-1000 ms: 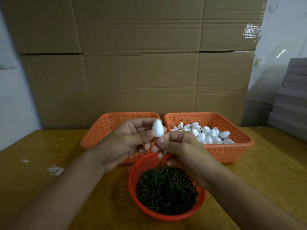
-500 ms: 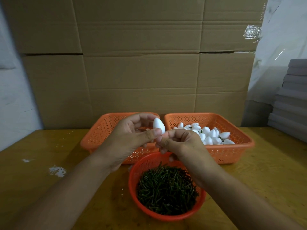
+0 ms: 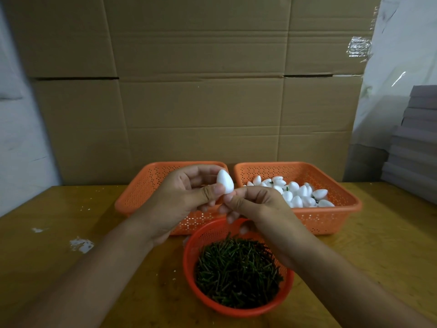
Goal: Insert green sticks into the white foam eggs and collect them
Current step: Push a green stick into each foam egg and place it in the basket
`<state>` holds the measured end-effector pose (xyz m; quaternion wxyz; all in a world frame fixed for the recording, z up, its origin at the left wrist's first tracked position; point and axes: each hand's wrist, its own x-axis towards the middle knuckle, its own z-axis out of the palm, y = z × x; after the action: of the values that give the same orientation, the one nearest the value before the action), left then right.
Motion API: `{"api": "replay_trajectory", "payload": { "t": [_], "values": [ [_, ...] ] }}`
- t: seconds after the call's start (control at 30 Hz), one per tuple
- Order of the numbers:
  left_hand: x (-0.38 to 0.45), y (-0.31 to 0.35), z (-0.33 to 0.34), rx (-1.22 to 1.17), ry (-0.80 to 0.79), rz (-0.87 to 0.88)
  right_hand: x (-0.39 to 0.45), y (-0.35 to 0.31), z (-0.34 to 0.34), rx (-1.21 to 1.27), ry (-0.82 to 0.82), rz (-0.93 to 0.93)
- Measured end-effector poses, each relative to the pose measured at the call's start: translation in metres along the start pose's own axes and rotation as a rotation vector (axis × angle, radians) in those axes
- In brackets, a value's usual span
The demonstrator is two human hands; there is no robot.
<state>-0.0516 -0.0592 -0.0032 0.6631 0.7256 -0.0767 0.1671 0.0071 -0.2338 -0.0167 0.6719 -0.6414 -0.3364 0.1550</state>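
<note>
Judging from left to right, the left orange basket (image 3: 151, 185) on the counter (image 3: 71, 268) is showing nothing inside where it is visible, though the hands are hiding part of it; the left hand (image 3: 186, 200) is pinching a white foam egg (image 3: 225, 184) between thumb and fingers; the right hand (image 3: 257, 207) is meeting it, its fingertips closing at the egg's lower end, seemingly on a stick that is hidden; below them the round basket (image 3: 236, 308) is brimming with green sticks (image 3: 238, 273); the right basket (image 3: 331, 218) is holding many eggs (image 3: 293, 192), a few flecked green, so much work is probably remaining.
</note>
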Motion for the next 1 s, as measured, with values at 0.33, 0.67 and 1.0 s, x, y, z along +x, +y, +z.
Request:
{"api": "replay_trajectory", "payload": {
  "t": [0.33, 0.67, 1.0],
  "values": [
    [0.005, -0.005, -0.002, -0.054, 0.114, -0.101, 0.005, 0.000, -0.004, 0.011, 0.135, 0.035],
    [0.009, -0.005, -0.011, -0.036, 0.211, -0.199, 0.020, -0.003, -0.056, 0.063, 0.516, 0.223],
    [0.012, -0.009, -0.020, -0.022, 0.218, -0.203, 0.023, -0.003, -0.074, 0.047, 0.574, 0.170]
  ]
}}
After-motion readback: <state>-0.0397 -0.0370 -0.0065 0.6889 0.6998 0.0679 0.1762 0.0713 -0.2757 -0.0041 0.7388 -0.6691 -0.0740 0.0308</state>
